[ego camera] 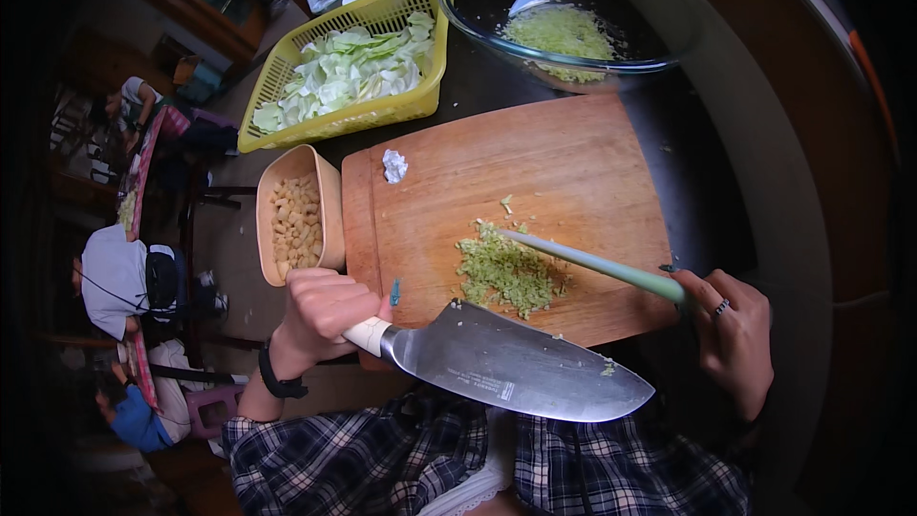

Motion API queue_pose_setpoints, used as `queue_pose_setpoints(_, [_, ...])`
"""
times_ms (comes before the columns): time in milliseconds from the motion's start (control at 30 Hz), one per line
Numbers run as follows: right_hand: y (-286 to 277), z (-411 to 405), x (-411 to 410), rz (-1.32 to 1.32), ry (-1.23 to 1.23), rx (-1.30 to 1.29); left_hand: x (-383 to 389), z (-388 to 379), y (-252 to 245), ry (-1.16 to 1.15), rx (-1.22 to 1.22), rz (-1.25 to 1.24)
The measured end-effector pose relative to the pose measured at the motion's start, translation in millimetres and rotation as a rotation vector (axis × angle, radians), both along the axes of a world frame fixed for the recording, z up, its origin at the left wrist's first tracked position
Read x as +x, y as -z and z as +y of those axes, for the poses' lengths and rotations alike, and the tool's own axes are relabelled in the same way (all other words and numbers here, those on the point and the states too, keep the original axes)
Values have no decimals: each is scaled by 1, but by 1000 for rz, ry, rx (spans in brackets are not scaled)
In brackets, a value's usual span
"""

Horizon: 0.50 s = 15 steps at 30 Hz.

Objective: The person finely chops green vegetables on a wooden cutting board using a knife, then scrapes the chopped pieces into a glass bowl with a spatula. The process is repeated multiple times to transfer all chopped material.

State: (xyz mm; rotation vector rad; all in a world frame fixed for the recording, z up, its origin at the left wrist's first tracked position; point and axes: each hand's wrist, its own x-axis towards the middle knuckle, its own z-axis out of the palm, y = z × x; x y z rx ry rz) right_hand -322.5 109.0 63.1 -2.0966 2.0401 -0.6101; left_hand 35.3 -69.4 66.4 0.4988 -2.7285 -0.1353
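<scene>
My left hand (319, 319) grips the cracked-pattern white handle of a broad kitchen knife (516, 365). Its steel blade lies flat to the view in front of the board, with green bits stuck on it. My right hand (734, 337) holds a slim pale-green utensil (602, 265), seen nearly edge-on, so its exact kind is unclear. The utensil's far end reaches a heap of finely chopped green vegetable (505, 272) on a wooden cutting board (573, 158). A crumpled white scrap (395, 166) sits near the board's left end.
Beside the board stands a tan container (333, 229) of pale cubes (295, 218). Behind are a yellow basket (344, 132) of cabbage leaves (351, 72) and a glass bowl (573, 68) holding chopped greens (559, 36) and a white piece (529, 0). People (118, 272) work at a table further left.
</scene>
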Motion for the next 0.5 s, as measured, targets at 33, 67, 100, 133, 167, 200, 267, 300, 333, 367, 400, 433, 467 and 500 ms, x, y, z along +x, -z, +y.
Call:
queue_pose_setpoints(33, [0, 0, -2, -35, 21, 43, 3, 2, 1, -25, 42, -12])
queue_pose_setpoints(67, [1, 1, -4, -57, 48, 99, 6, 4, 2, -73, 121, 16])
queue_pose_setpoints(100, [3, 2, -5, -142, 49, 109, 9, 6, 3, -120, 200, 22])
queue_pose_setpoints(133, [4, 2, -6, -214, 57, 132, 12, 9, 4, -161, 267, 25])
queue_pose_setpoints(167, [4, 3, -6, -286, 66, 154, 14, 13, 5, -256, 400, 38])
queue_pose_setpoints(200, [4, 5, -7, -302, 76, 140, 16, 17, 5, -345, 519, 49])
queue_pose_setpoints(267, [1, 9, -8, -350, 100, 135, 19, 27, 6, -505, 755, 128])
queue_pose_setpoints(300, [-2, 11, -11, -353, 142, 174, 22, 30, 4, -554, 862, 173])
queue_pose_setpoints(333, [-6, 13, -15, -372, 187, 234, 24, 34, 3, -592, 965, 213])
queue_pose_setpoints(367, [-11, 17, -20, -391, 233, 294, 26, 37, 2, -631, 1073, 254])
queue_pose_setpoints(400, [-17, 19, -26, -366, 281, 397, 31, 40, -2, -697, 1189, 228])
queue_pose_setpoints(433, [-18, 22, -27, -353, 277, 370, 33, 43, -4, -711, 1249, 229])
queue_pose_setpoints(467, [-20, 25, -30, -338, 273, 344, 36, 45, -6, -721, 1316, 244])
queue_pose_setpoints(500, [-21, 27, -31, -308, 302, 351, 38, 47, -6, -707, 1387, 283])
